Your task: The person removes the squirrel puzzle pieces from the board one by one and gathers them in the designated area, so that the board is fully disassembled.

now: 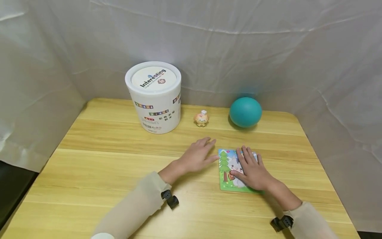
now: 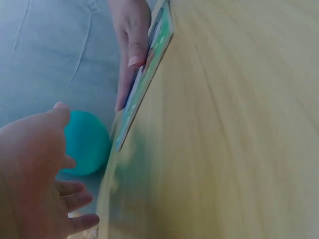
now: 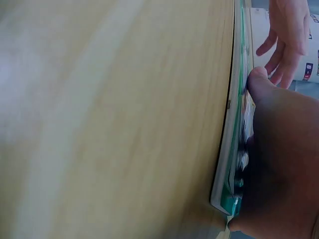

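Observation:
A thin, square picture board point(image 1: 225, 184) with a cartoon animal, a green tree and grass lies flat on the wooden table. My right hand point(image 1: 253, 171) rests palm down on its right part, fingers spread, covering much of the picture. In the right wrist view the board point(image 3: 230, 144) shows a pale edge under that hand. My left hand point(image 1: 195, 156) hovers just left of the board with fingers loosely extended and nothing held. Its thumb comes close to the board's left edge; in the left wrist view the hand point(image 2: 35, 169) appears apart from the board.
Behind my hands stand a white lidded bucket point(image 1: 159, 111) with printed lettering, a small orange chick figurine point(image 1: 201, 119) in a white hat, and a teal ball point(image 1: 245, 112). A grey cloth point(image 1: 209, 49) hangs behind the wooden table point(image 1: 89, 179) and along its sides.

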A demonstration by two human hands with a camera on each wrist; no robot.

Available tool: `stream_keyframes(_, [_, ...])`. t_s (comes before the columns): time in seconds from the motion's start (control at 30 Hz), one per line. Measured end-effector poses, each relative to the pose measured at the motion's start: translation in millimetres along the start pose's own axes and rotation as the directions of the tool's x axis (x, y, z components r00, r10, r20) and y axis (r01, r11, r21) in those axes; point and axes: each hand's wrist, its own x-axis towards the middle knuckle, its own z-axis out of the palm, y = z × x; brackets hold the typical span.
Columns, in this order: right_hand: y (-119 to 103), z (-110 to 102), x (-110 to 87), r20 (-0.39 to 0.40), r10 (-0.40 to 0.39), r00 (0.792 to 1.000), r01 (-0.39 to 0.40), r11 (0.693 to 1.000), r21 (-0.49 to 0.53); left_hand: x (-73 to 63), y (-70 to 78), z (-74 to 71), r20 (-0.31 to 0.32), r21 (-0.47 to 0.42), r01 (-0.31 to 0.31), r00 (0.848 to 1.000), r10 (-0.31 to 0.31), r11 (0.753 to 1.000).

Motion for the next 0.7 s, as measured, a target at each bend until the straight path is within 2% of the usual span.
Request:
stream_keyframes(0.13, [2,3,0.5,-0.003,-0.005,1.0,0.005,1.0,0.006,7.2,4.9,6.7,0.01,-0.032,-0.003,1.0,0.003,0.999])
stream_keyframes(0.27, [5,6,1.6,0.005,0.007,1.0,-0.007,1.0,-0.002,13.8,7.4,13.2,-0.005,-0.042,-0.013,1.0,0.013,0.999])
stream_keyframes(0.37, [4,7,3.5,-0.011,0.015,1.0,-0.015,1.0,0.01,18.3,8.5,17.8,-0.021,-0.021,-0.024,1.0,0.024,0.999])
stream_keyframes(0.5, [-2,6,5.5,-0.032,0.034,0.999,-0.034,0.999,0.016,22.9,9.7,23.3,-0.01,0.03,-0.032,0.999,0.032,0.999])
stream_keyframes(0.7, [-10,1,5.9,0.008,0.085,0.996,-0.084,0.995,-0.053,26.0,11.2,28.7,-0.003,0.052,0.002,1.0,-0.002,0.999])
